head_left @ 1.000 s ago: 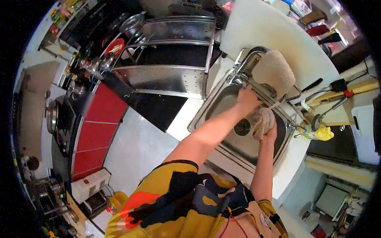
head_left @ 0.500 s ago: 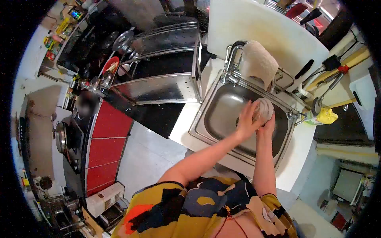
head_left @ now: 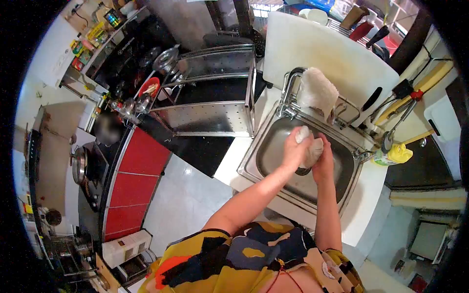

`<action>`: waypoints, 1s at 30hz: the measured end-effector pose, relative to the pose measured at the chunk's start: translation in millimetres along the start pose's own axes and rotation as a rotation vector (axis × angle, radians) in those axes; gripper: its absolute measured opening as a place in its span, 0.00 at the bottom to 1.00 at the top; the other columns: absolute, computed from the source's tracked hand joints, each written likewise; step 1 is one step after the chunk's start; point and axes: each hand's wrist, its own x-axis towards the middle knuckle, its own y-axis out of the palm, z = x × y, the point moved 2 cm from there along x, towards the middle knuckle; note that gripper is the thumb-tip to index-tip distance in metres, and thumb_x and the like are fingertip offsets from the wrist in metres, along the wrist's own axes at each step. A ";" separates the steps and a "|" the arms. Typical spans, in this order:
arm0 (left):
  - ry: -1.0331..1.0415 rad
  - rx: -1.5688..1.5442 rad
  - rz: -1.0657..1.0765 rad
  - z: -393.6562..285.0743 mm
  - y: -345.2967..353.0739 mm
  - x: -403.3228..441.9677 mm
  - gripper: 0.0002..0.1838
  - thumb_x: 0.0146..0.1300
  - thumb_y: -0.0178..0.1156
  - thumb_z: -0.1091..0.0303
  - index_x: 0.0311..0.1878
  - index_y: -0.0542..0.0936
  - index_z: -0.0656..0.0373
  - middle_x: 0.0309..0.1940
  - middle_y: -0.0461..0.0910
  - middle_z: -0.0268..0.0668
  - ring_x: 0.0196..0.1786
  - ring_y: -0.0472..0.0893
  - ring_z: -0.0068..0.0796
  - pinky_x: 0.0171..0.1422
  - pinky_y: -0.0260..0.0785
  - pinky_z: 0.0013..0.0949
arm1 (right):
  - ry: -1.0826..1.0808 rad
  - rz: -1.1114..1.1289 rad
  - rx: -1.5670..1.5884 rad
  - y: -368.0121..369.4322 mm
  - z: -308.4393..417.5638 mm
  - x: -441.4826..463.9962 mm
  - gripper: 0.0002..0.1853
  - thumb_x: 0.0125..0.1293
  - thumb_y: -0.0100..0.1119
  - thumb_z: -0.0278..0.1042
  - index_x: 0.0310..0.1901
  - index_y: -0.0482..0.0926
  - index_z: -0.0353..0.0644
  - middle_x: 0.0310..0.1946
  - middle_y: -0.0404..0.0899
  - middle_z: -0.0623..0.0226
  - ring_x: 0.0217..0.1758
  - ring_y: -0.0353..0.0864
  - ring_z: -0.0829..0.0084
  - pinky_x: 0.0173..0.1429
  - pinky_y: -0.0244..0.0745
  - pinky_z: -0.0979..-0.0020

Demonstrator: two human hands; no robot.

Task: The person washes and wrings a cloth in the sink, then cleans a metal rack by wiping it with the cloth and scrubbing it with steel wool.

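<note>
Over the stainless sink (head_left: 269, 152), my left hand (head_left: 294, 149) is closed on a pale, bunched wet cloth (head_left: 312, 153), with a whitish wad of it poking out above the fingers. My right hand (head_left: 323, 165) wraps the other side of the same cloth. Both hands are close together near the middle of the basin, above the dark drain (head_left: 303, 171). Behind them a chrome faucet (head_left: 288, 100) rises from the sink's back edge. A cream towel (head_left: 316, 92) hangs beside it.
A yellow-capped bottle (head_left: 394, 155) stands right of the sink. A large white cutting board (head_left: 327, 46) leans behind it. To the left are a metal rack (head_left: 205, 118) and a red bowl (head_left: 149, 87). Utensils, including a ladle (head_left: 387, 142), hang at the right.
My hands have shifted a little left and down in the picture. The cloth, rounded before, is now squeezed tighter between them. The whole view has tilted slightly.
</note>
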 end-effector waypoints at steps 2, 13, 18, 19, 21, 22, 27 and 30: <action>0.104 0.110 -0.031 -30.4 4.2 -8.3 0.22 0.53 0.62 0.72 0.54 0.73 0.58 0.41 0.79 0.40 0.45 0.78 0.30 0.51 0.70 0.32 | 0.031 0.017 0.168 9.4 7.1 -14.0 0.29 0.71 0.38 0.59 0.65 0.63 0.49 0.62 0.68 0.66 0.63 0.68 0.64 0.65 0.62 0.60; 0.804 0.783 0.288 -36.7 42.9 -69.1 0.27 0.47 0.67 0.48 0.45 0.76 0.56 0.60 0.64 0.52 0.63 0.62 0.54 0.68 0.53 0.52 | 0.032 0.179 0.478 -23.6 6.0 -10.9 0.22 0.67 0.46 0.53 0.56 0.70 0.48 0.53 0.73 0.66 0.55 0.73 0.63 0.54 0.69 0.61; 0.755 0.748 0.269 -30.6 45.7 -56.4 0.21 0.50 0.64 0.53 0.41 0.76 0.58 0.50 0.69 0.48 0.55 0.66 0.51 0.60 0.59 0.50 | -0.076 0.143 0.244 -20.3 1.8 -3.6 0.19 0.66 0.48 0.49 0.51 0.72 0.47 0.49 0.74 0.66 0.50 0.74 0.64 0.51 0.69 0.62; 0.704 0.750 0.242 -29.2 45.4 -51.7 0.19 0.51 0.63 0.55 0.40 0.76 0.59 0.46 0.70 0.48 0.52 0.67 0.51 0.57 0.61 0.49 | -0.087 0.128 0.189 -17.2 0.1 -4.1 0.18 0.66 0.48 0.49 0.50 0.72 0.47 0.48 0.75 0.66 0.49 0.74 0.64 0.50 0.70 0.63; 0.660 0.751 0.215 -26.7 47.2 -44.5 0.17 0.52 0.62 0.58 0.38 0.75 0.60 0.42 0.70 0.47 0.49 0.68 0.50 0.54 0.63 0.47 | -0.118 0.096 0.085 -11.9 -2.0 -4.9 0.17 0.66 0.49 0.47 0.48 0.73 0.46 0.46 0.75 0.66 0.48 0.74 0.65 0.49 0.70 0.63; 0.599 0.759 0.179 -27.2 47.7 -40.6 0.15 0.52 0.61 0.61 0.38 0.75 0.62 0.40 0.70 0.47 0.47 0.69 0.50 0.52 0.64 0.46 | -0.135 0.081 0.037 -10.3 -1.9 -5.3 0.16 0.65 0.49 0.46 0.47 0.73 0.46 0.46 0.75 0.66 0.47 0.75 0.65 0.48 0.70 0.63; 0.530 0.721 0.065 -8.0 45.7 -20.8 0.13 0.53 0.58 0.66 0.39 0.74 0.64 0.35 0.72 0.46 0.43 0.72 0.47 0.50 0.66 0.42 | -0.268 0.030 -0.377 -7.9 6.8 0.7 0.13 0.64 0.51 0.43 0.43 0.75 0.44 0.41 0.77 0.67 0.43 0.76 0.67 0.45 0.71 0.65; 0.378 0.441 0.019 -9.8 39.7 -15.5 0.12 0.56 0.56 0.67 0.41 0.74 0.64 0.36 0.75 0.47 0.42 0.75 0.44 0.51 0.67 0.39 | -0.410 0.014 -1.161 -14.9 13.3 9.1 0.11 0.64 0.52 0.41 0.40 0.76 0.43 0.39 0.78 0.67 0.40 0.77 0.67 0.43 0.71 0.66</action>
